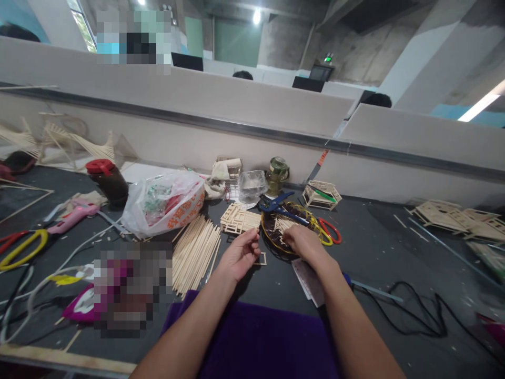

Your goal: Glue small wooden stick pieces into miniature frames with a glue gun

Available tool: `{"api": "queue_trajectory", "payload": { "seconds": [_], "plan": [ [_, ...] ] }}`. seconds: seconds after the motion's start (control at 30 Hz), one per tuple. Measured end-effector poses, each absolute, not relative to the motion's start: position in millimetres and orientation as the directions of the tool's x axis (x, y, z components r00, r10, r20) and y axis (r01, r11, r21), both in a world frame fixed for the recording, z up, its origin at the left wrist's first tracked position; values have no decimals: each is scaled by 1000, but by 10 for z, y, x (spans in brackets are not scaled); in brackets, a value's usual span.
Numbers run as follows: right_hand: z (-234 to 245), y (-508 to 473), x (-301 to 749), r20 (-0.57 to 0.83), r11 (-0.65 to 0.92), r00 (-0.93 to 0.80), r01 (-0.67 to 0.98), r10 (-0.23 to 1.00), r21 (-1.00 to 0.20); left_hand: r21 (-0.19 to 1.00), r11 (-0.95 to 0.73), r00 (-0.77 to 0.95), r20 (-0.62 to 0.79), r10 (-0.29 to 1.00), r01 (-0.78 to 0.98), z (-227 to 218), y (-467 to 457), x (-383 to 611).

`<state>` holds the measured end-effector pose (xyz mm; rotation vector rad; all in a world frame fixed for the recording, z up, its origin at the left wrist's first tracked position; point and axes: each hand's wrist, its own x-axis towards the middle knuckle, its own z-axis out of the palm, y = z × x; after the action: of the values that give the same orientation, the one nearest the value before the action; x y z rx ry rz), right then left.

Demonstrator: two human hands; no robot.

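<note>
My left hand (241, 253) is closed in a pinch in front of a small wooden stick model (238, 218); what its fingertips hold is too small to make out. My right hand (303, 243) reaches over a round, dark tray with a yellow rim (272, 243). Its fingers curl down at a heap of short wooden pieces (281, 223), and their tips are partly hidden. Blue-handled cutters (290, 213) lie across the tray. A small rectangular wooden frame (263, 258) rests on the table beside my left hand. Long wooden sticks (196, 255) lie in a bundle to the left.
A plastic bag (165, 202), a dark bottle with a red lid (107, 181) and a pink glue gun (74, 217) stand or lie leftward. Behind are a green jug (278, 175) and another wooden model (321, 195). Red-and-yellow scissors (330, 231) and a black cable (418, 316) are rightward.
</note>
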<state>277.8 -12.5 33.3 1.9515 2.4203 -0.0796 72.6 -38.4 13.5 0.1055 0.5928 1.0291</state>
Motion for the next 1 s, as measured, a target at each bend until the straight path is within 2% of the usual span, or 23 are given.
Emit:
{"api": "queue_trajectory", "payload": {
  "seconds": [0.13, 0.3, 0.7, 0.83, 1.0],
  "plan": [
    [350, -130, 2823, -53, 200, -200, 980, 978, -13, 350, 524, 373, -415, 830, -777, 133, -385, 722],
    [377, -159, 2876, -121, 206, -205, 979, 971, -6, 350, 521, 371, -413, 832, -778, 147, -388, 725],
    [414, -147, 2732, -170, 238, -221, 968, 960, 84, 360, 516, 361, -416, 834, -777, 144, -379, 721],
    [392, -147, 2775, -165, 243, -233, 969, 958, 45, 353, 518, 364, -417, 833, -779, 144, -380, 720],
    [386, -160, 2877, -124, 228, -236, 970, 964, -80, 354, 519, 366, -416, 833, -778, 137, -375, 716]
  ]
}}
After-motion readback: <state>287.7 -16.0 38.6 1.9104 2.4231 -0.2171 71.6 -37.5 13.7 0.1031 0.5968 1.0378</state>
